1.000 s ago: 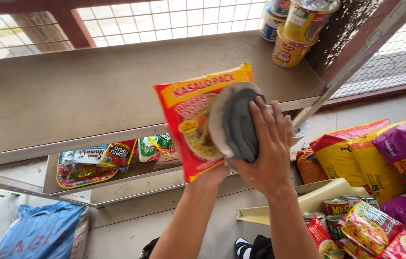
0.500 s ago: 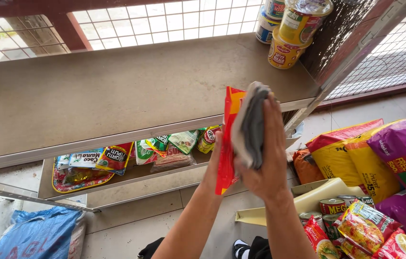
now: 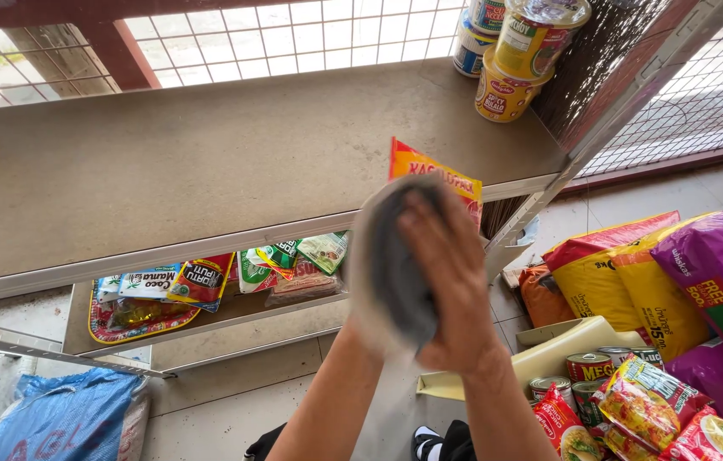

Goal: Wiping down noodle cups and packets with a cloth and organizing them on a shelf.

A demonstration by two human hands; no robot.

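Observation:
My right hand (image 3: 451,273) presses a grey cloth (image 3: 395,273) against a red and yellow snack packet (image 3: 434,175). Only the packet's top edge shows above the cloth. My left wrist (image 3: 354,335) rises behind the cloth; the left hand itself is hidden there and holds the packet from the back. Both hands are in front of the edge of a bare brown shelf board (image 3: 207,162).
Stacked cans (image 3: 519,60) stand at the shelf's back right corner. Several small packets (image 3: 207,277) lie on the lower shelf. Large yellow and purple bags (image 3: 669,273), tins (image 3: 588,367) and noodle packets (image 3: 652,401) crowd the floor at right. A blue sack (image 3: 62,418) lies at lower left.
The packet has turned from facing me to edge-on and now sits behind the cloth. My hands have moved slightly up and towards the shelf edge.

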